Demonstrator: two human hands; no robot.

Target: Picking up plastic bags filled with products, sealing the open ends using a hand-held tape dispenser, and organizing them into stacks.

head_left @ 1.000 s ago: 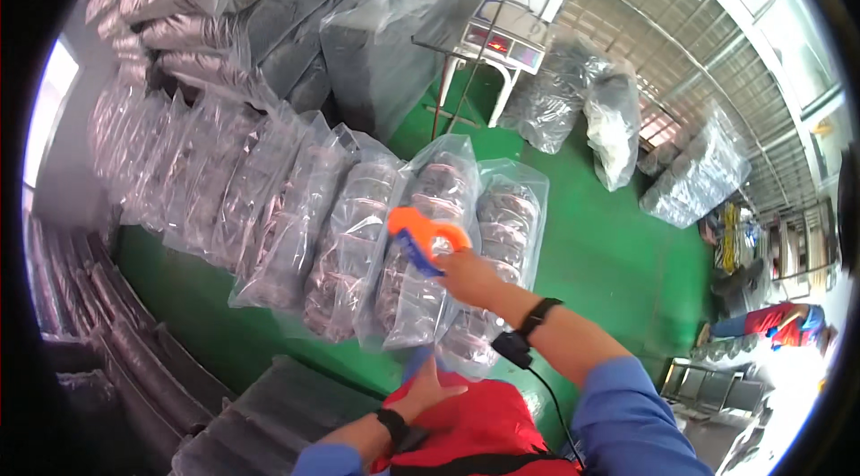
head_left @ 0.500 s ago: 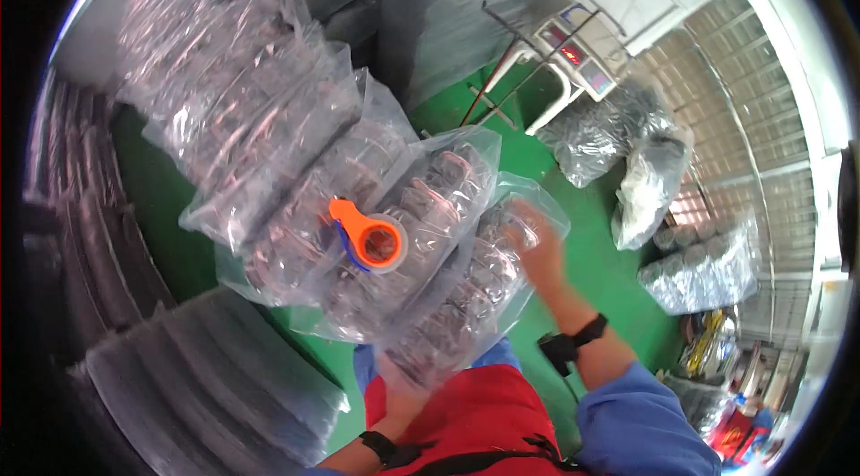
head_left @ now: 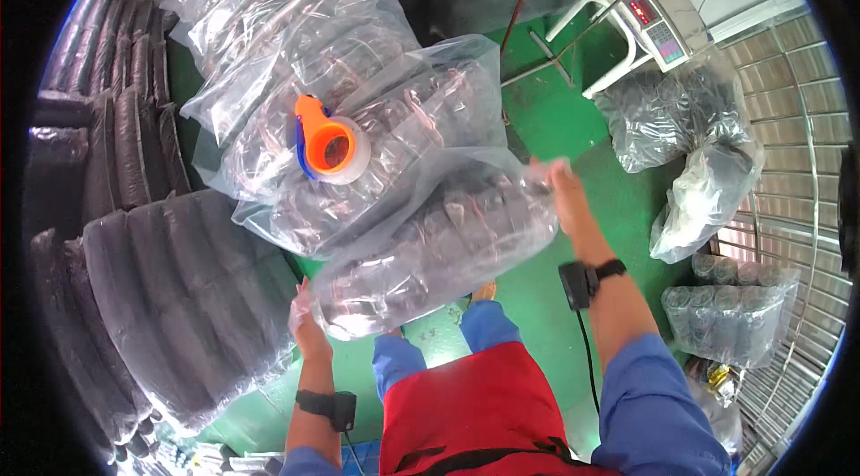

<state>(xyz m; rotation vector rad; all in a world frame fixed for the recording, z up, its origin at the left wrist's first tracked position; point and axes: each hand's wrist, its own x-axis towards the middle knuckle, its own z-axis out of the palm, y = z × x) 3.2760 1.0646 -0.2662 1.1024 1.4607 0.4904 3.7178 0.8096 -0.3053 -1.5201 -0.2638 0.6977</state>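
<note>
A long clear plastic bag (head_left: 439,248) packed with a row of rounded bundles lies across in front of me, over the near side of a pile of similar bags. My left hand (head_left: 310,329) is closed on the bag's left end, fingers pinching the loose film. At the other end, my right hand (head_left: 568,197) grips the plastic; its fingers are slightly blurred and partly behind the film. Just beyond, an orange tape dispenser (head_left: 312,114) with a roll of clear tape rests on the neighbouring filled bag (head_left: 385,131).
More filled clear bags (head_left: 287,10) are piled at the far left. Dark wrapped bundles (head_left: 188,297) stand to the left. At the back right, a scale (head_left: 658,24) sits by a white stool (head_left: 618,51) and metal rods. Bagged goods (head_left: 672,109) lie along the right wall.
My left hand has moved from the bag's near end, against my apron, out to its left end. The bag has turned more crosswise, its right end still at my right hand. The view has shifted.
</note>
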